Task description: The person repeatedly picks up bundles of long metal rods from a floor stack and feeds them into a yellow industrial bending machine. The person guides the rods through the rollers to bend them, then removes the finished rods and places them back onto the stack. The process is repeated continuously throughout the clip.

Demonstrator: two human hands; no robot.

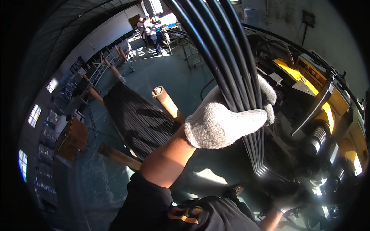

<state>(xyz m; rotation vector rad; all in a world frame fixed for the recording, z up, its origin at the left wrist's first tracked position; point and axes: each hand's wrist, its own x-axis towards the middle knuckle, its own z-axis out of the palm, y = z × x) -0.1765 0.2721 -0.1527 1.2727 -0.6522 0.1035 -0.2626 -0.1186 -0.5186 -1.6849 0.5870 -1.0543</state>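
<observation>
My left hand, in a whitish knitted glove, is closed round a bundle of long black tubes, with the thumb across the near side and fingers curled behind. The tubes lie side by side and rise past the upper edge of the view. Below the glove they run down and turn sharply toward the right. My right hand, gloved too, is low at the right near the lower end of the bundle. Shadow and blur hide its fingers, so its grip does not show. Whether the tubes are hollow cannot be seen.
Many thin black lengths lie on a rack at the left, among posts with brown tubes. A yellow and black machine with ribbed hoses stands close at the right. Two people stand at a far bench. A brown box is at left.
</observation>
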